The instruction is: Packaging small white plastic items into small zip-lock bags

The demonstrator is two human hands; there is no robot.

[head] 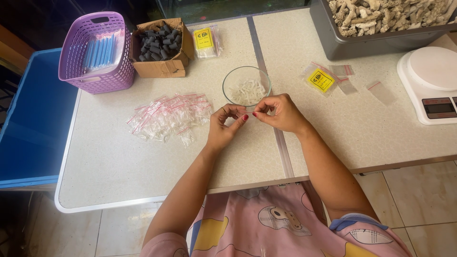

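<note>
My left hand (pixel 223 126) and my right hand (pixel 281 113) meet just in front of a clear glass bowl (pixel 247 85) that holds small white plastic pieces. Between the fingertips of both hands is a small clear zip bag (pixel 248 114) with a red strip, pinched at its top edge. A heap of small clear zip bags with red strips (pixel 167 115) lies to the left of my left hand on the speckled table (pixel 119 157).
A purple basket with blue tubes (pixel 96 52) and a cardboard box of dark pieces (pixel 162 46) stand at the back left. Yellow-labelled packets (pixel 320 79), loose empty bags, a white scale (pixel 432 83) and a grey tub of pale rubble (pixel 381 21) sit right. A blue bin (pixel 33 119) stands left.
</note>
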